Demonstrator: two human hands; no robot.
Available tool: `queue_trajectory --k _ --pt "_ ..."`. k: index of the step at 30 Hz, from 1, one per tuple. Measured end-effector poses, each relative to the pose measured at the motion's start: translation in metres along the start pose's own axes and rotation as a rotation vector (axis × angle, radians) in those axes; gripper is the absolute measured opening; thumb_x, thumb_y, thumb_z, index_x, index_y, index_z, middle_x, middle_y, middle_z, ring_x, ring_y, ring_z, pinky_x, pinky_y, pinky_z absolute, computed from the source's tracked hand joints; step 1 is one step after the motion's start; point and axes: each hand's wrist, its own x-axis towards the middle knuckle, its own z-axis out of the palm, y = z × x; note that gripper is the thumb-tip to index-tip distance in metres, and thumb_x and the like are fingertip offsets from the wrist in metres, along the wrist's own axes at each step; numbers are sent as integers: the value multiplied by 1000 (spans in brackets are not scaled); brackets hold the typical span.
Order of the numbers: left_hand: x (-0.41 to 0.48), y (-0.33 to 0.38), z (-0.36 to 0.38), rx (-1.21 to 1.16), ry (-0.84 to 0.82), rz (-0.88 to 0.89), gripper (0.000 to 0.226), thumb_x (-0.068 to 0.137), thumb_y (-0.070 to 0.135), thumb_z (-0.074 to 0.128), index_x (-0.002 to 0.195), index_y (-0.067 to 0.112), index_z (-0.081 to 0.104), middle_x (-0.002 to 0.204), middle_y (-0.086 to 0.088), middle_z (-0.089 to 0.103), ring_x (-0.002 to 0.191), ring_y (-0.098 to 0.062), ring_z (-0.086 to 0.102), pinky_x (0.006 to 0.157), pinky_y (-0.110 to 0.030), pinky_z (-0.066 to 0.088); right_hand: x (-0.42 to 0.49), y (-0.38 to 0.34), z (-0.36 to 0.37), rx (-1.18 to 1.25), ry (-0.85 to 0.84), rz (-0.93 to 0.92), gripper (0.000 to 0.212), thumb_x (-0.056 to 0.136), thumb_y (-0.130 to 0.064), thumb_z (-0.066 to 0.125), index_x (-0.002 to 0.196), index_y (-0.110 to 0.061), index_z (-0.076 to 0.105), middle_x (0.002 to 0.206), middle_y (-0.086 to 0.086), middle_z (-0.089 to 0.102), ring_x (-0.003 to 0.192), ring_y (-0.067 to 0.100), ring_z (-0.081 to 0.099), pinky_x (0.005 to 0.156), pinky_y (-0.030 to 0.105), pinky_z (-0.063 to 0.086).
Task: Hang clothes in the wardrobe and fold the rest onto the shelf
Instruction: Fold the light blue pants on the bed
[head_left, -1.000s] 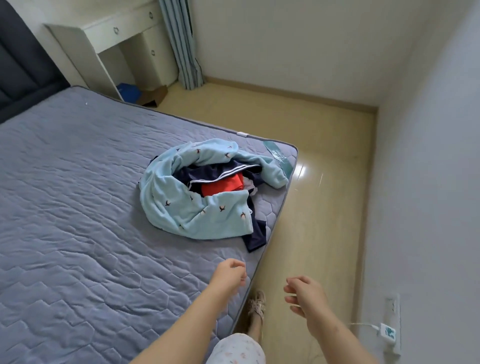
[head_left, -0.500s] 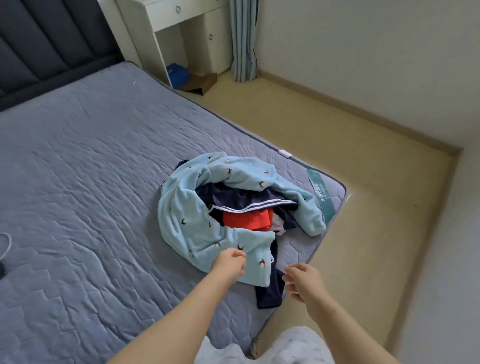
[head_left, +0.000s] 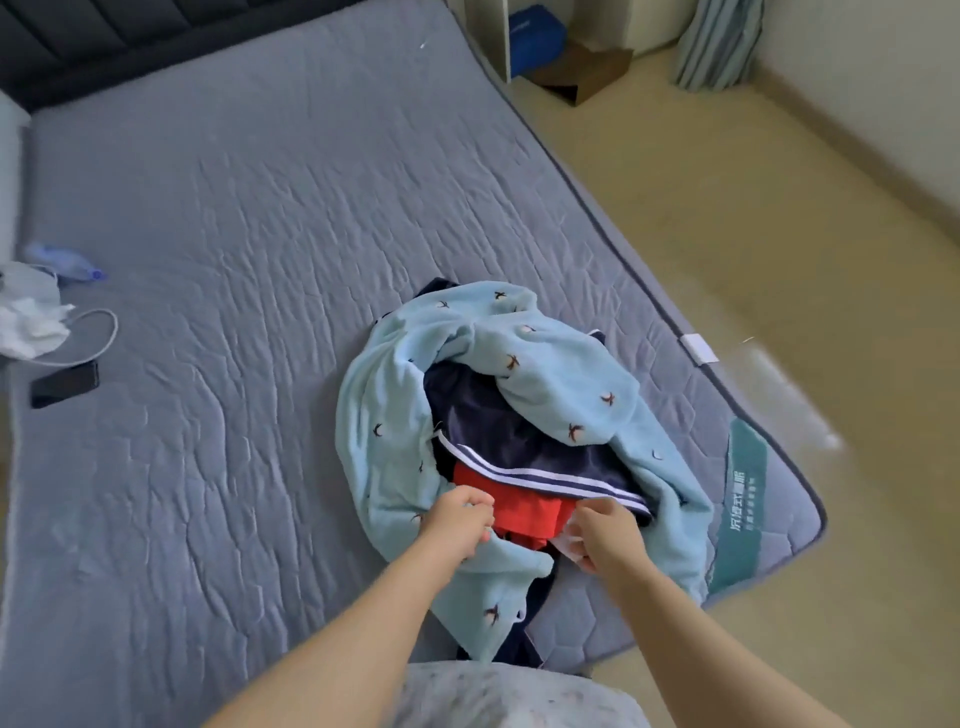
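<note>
Probably red garment (head_left: 524, 512) between curled fingers (head_left: 480, 503).

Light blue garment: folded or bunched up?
Bunched up. The light blue garment lies crumpled in a ring around a navy garment and a red garment on the mattress.

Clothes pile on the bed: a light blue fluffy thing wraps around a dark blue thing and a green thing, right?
Not quite. The bright piece is red, not green. The head view shows the light blue garment wrapped around a navy garment and a red garment on the bed. The right hand pinches a white cloth beside it.
</note>
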Motion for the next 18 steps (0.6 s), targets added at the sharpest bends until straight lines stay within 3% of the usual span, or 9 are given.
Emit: queue_trajectory --k 3,6,7,11,13,15,16,18 --pt "27 16 19 -51 50 -69 20 91 11 39 96 20 57 82 3 59 66 -9 55 55 -18 39 45 -22 -9 102 -23 99 27 84 5 34 65 -13 39 59 4 35 42 12 29 36 17 24" --pt "51 28 38 -131 76 -125 18 90 8 41 94 19 55 78 3 56 65 -10 53 54 -18 37 85 -33 -12 65 -48 151 11 89 -1 40 89 4 50 69 5 46 53 16 43 49 25 34" --pt "60 31 43 -154 72 -136 18 90 8 42 92 20 55 78 3 56 67 -11 54 55 -19 38 100 -36 -13 38 -55 140 16 90 -2 42 99 7 51 71 5 45 57 17 43 53 25 34" --pt "87 29 61 -224 38 -144 21 91 9 44 83 25 54 84 3 59 76 -12 59 64 -21 44 152 -47 -11 94 -36 104 37 91 -9 50 128 -14 48 88 5 46 63 17 39 56 27 35" --pt "94 20 65 -261 36 -159 18 92 12 45 85 26 55 88 3 60 79 -11 60 70 -24 47 167 -49 -13 234 9 141 53 91 -14 53 139 -26 35 114 6 44 83 21 44 74 32 41" --pt "95 6 64 -302 52 -182 15 93 15 45 90 25 56 89 3 61 78 -10 60 70 -24 47 173 -49 -14 284 39 196 54 91 -19 54 140 -28 33 125 6 43 105 27 50 97 37 39" --pt "95 -2 62 -321 65 -190 15 93 15 44 92 24 56 89 3 62 77 -9 60 68 -23 46 175 -50 -15 291 28 212 46 91 -20 54 134 -26 40 130 9 46 117 28 50 103 38 35" --pt "93 -17 58 -362 84 -217 18 92 14 43 90 25 57 87 3 62 75 -8 60 64 -22 44 174 -48 -14 333 -17 232 21 91 -21 55 112 -22 55 135 12 50 122 25 51 103 31 36"
